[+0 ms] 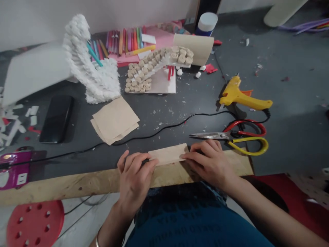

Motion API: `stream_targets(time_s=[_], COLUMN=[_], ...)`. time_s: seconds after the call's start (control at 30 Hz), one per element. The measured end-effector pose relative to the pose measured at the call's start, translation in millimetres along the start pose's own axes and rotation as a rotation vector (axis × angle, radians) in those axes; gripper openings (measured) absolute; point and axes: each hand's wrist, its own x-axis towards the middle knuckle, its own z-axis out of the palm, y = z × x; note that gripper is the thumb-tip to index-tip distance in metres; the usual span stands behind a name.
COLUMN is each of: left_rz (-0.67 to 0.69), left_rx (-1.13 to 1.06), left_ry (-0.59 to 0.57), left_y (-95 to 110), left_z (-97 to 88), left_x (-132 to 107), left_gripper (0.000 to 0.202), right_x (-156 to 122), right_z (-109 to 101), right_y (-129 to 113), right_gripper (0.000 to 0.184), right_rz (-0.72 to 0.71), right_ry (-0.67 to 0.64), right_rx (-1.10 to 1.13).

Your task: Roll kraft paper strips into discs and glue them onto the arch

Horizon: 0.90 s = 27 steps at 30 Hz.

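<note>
A folded-looking strip of beige paper (168,154) lies at the table's front edge, its two ends pinched by my hands. My left hand (136,175) is closed on the left end, thumb and forefinger on the paper. At the other end, my right hand (208,159) grips the paper between its fingers. Just beyond my right hand lie scissors (218,135) with one red and one yellow handle. Several squares of the same beige paper (115,118) are stacked to the left, partly over a black cord (159,131).
Behind stand a white textured craft piece (95,75) and an arched model with beige paper rolls (146,70). A yellow glue gun (244,97) rests at the right, a black phone (57,118) at the left. Coloured pens (125,41) and a white-lidded jar (207,24) sit at the back.
</note>
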Motion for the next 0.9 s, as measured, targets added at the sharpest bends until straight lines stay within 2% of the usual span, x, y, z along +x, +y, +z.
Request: stream_targets(time_s=[0.17,0.33,0.57,0.9], left_rz=[-0.148,-0.242,-0.265,-0.281], left_rx=[-0.045,-0.062,-0.055,-0.055], left_ry=[-0.008,-0.034,-0.040,-0.038], left_y=[-3,-2,-3,-5], left_z=[-0.2,-0.4,-1.2,-0.5], left_x=[-2,4,8,11], left_gripper=[0.014,0.013,0.014,0.017], right_x=[0,5,6,6], right_z=[-2,0,5,3], right_y=[0,-4,-5,-6], right_gripper=[0.015,0.021,0.026,0.024], right_rz=[0.111,0.214,0.262,0.279], right_ry=[-0.081,-0.067,-0.003,0.034], right_rx=[0.063,0.042,-0.008,0.006])
